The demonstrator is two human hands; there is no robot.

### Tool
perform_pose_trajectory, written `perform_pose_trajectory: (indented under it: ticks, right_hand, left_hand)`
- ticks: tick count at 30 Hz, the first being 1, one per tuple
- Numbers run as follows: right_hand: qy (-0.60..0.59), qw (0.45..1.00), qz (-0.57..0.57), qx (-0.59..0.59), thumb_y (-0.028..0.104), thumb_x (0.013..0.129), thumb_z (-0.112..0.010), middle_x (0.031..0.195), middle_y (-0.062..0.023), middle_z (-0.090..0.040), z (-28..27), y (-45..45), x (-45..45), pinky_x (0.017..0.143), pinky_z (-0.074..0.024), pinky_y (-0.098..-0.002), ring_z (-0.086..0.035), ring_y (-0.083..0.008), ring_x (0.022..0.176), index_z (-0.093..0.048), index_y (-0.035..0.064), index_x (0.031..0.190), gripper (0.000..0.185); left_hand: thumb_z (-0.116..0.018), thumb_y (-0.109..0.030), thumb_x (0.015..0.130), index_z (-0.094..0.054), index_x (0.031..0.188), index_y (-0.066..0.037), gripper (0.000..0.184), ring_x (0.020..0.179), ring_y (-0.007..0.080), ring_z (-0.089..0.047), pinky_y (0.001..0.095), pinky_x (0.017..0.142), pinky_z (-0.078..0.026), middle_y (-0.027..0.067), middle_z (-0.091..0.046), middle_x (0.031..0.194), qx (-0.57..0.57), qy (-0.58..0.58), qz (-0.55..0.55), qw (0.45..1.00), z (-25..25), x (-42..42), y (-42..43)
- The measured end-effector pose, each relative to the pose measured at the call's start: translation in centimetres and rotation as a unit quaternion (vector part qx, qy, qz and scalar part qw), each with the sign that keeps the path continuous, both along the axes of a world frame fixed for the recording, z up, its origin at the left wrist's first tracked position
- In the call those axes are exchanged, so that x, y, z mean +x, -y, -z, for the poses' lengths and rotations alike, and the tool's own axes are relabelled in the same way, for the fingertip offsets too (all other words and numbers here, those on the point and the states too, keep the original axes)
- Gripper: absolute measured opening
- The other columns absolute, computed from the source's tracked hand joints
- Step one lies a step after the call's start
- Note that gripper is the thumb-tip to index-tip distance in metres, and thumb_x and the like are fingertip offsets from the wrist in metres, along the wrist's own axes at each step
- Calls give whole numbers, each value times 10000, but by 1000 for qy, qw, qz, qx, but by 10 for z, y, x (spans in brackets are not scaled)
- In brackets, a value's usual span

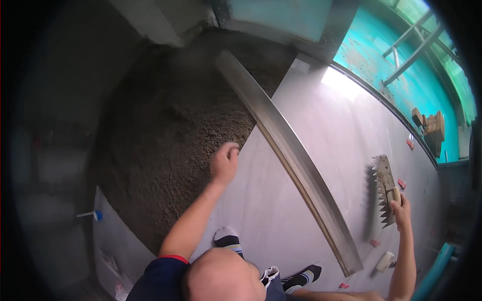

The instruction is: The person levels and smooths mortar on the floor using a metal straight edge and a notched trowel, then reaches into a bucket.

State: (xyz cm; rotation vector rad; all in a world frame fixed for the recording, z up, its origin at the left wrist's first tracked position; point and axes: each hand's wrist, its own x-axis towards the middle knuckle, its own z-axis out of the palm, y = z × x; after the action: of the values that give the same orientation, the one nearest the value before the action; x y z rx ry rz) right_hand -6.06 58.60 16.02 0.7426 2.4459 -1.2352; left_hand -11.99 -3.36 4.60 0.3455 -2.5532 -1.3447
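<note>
My left hand [225, 161] is over the edge between the dark, rough mortar bed [175, 135] and the pale tile floor [241, 185]. Its fingers are curled in, with nothing visible in them. On the right, my right hand [401, 212] is closed around the handle of a notched trowel [384, 175]. Mortar is smeared on the trowel's blade, and its teeth point left. Between my hands a long metal straightedge [296, 150] lies diagonally, its far end over the mortar and its near end over the tile.
Red clips [402, 183] dot the tile on the right, near a pale-handled tool [385, 261]. Bricks [434, 126] and a ladder [414, 47] stand beyond the doorway. Two feet in striped socks [305, 277] are at the bottom. A blue-ended item [97, 215] is at left.
</note>
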Motion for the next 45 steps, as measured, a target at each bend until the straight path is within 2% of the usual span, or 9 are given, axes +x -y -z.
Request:
perform_pose_trajectory:
  ticks: [6,25,28,29,31,34,37,41,45]
  right_hand:
    - [-77,974,-211,-30,146,980,-597,1142,-162,-697,-106,208,-52,981,-480,-327,-645,-200,1066,-548,-13,1385,438]
    - [6,886,-451,106,255,970,-537,1012,-266,-703,10,564,-166,905,-522,-481,-666,-446,981,-692,113,1225,330]
    - [-15,830,-539,145,270,961,-541,984,-243,-717,-18,557,-200,895,-532,-456,-683,-410,984,-705,107,1174,314]
    - [-136,660,-700,236,278,944,-558,908,-205,-721,-20,552,-222,806,-548,-432,-700,-356,867,-705,110,1178,324]
    - [-103,570,-766,279,280,907,-595,775,-122,-701,-55,558,-228,623,-537,-366,-668,-235,643,-714,121,1166,326]
    - [105,804,-553,192,289,867,-625,691,-34,-643,-133,577,-227,451,-438,-278,-514,-112,462,-729,156,1161,339]
    - [-11,593,-745,305,323,895,-618,695,-38,-645,-113,561,-229,444,-412,-291,-508,-114,470,-717,153,1192,356]
    - [93,844,-509,139,282,975,-624,735,-44,-655,-150,492,-192,449,-416,-225,-501,-67,478,-693,126,1271,342]
    - [76,920,-384,-29,395,977,-660,785,-26,-608,-134,350,-166,504,-449,-233,-522,-58,576,-618,38,1344,513]
  left_hand:
    - [-624,-83,821,-676,937,-92,127,764,321,-667,426,664,-541,109,-659,834,-45,-9,200,979,31,107,-77]
    - [-643,-116,733,-632,861,-131,129,727,236,-607,364,640,-498,34,-570,787,-76,-55,232,968,40,116,-81]
    - [-642,-119,724,-618,853,-129,132,728,239,-603,365,638,-495,35,-560,782,-72,-71,222,970,46,119,-83]
    - [-643,-121,720,-612,850,-128,133,730,240,-602,365,638,-495,36,-558,782,-67,-70,212,973,48,124,-87]
    - [-640,-134,737,-581,840,-132,119,771,225,-607,363,667,-497,30,-558,804,-67,-49,215,973,44,130,-89]
    - [-647,-123,715,-594,831,-131,128,728,239,-603,371,624,-491,39,-553,771,-59,-62,209,974,39,121,-85]
    - [-649,-120,724,-597,850,-130,136,750,234,-609,371,646,-496,37,-565,789,-62,-46,218,973,40,123,-87]
    - [-641,-112,737,-593,883,-111,154,821,245,-615,393,712,-512,56,-570,840,-34,-28,229,972,46,125,-87]
    - [-627,-68,733,-626,972,-70,240,914,320,-617,455,818,-522,124,-605,939,-19,-87,261,961,52,102,-69]
